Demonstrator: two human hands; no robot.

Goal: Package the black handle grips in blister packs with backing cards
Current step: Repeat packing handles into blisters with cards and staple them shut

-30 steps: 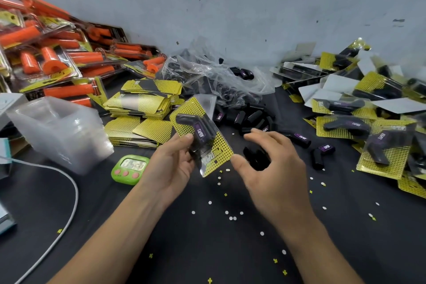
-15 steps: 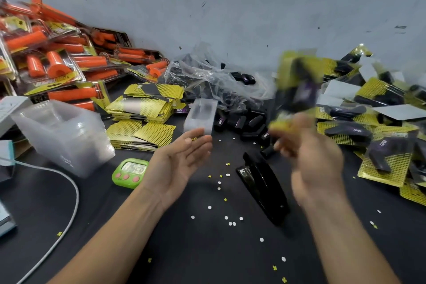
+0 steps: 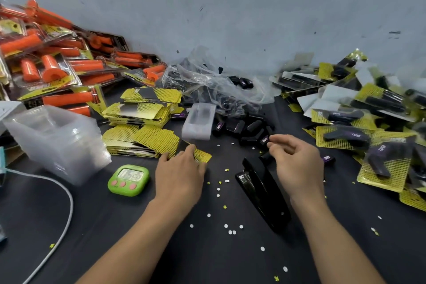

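My left hand lies at the near edge of the yellow backing card stacks, and its fingertips pinch one yellow backing card. My right hand reaches into the heap of loose black handle grips and pinches one black handle grip with a purple label. A single clear blister shell lies between the cards and the heap. Finished packs of black grips on yellow cards are piled at the right.
A black stapler lies between my hands. A green timer sits left of my left hand. Stacked clear blister shells, orange grip packs and a white cable fill the left. A crumpled plastic bag lies at the back.
My left hand held a finished pack; my right hand swung it over to the right pile. Now my left hand is down on a backing card and my right hand is at a loose grip.
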